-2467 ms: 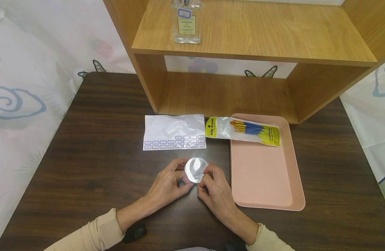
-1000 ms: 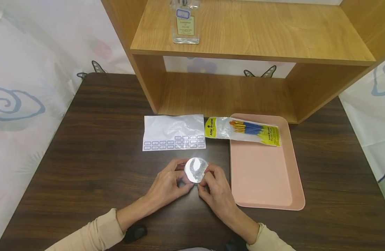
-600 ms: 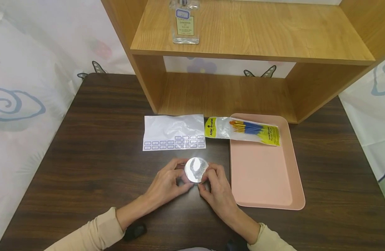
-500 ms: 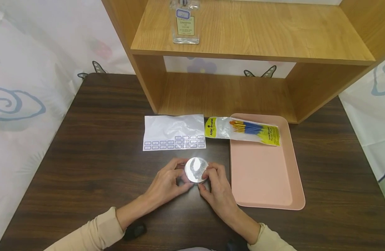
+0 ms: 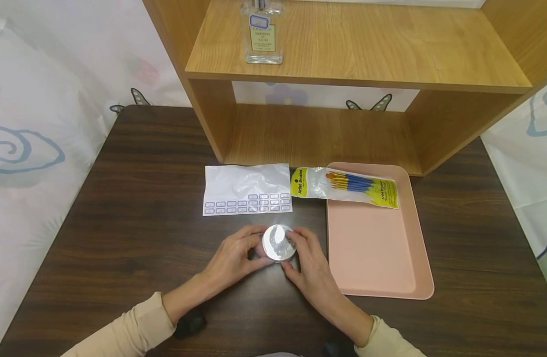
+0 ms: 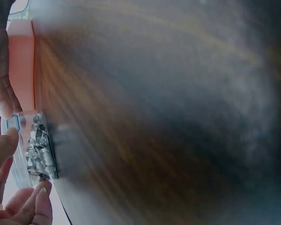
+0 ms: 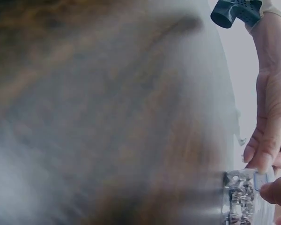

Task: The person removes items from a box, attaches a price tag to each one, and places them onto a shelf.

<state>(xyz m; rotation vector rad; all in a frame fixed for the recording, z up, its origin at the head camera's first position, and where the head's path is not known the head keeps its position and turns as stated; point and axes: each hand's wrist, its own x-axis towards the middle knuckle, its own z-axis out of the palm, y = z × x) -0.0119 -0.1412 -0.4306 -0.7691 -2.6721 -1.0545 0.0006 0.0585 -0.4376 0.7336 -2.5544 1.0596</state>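
Between both hands on the table stands a small clear jar (image 5: 279,244) with a shiny round top. Small silvery metal pieces (image 6: 39,150) fill its lower part in the left wrist view. A blue-framed sticker label (image 6: 13,123) is on its side, by the thumb tips. My left hand (image 5: 232,254) holds the jar's left side, fingers and thumb curved round it. From the right, my right hand (image 5: 310,260) grips it too, with fingertips at the top's far right edge and the thumb at the near side. The hands hide part of the jar's wall.
A sheet of small labels (image 5: 247,181) lies beyond the hands. To the right, a pack of artist brushes (image 5: 315,182) rests partly across a pink tray (image 5: 371,248). Behind is a wooden shelf (image 5: 358,44) bearing a labelled perfume bottle (image 5: 263,39).
My right fingers have slid up along the jar's top edge and straightened somewhat. My left thumb and fingers have shifted slightly on the jar. The jar stays in about the same place.
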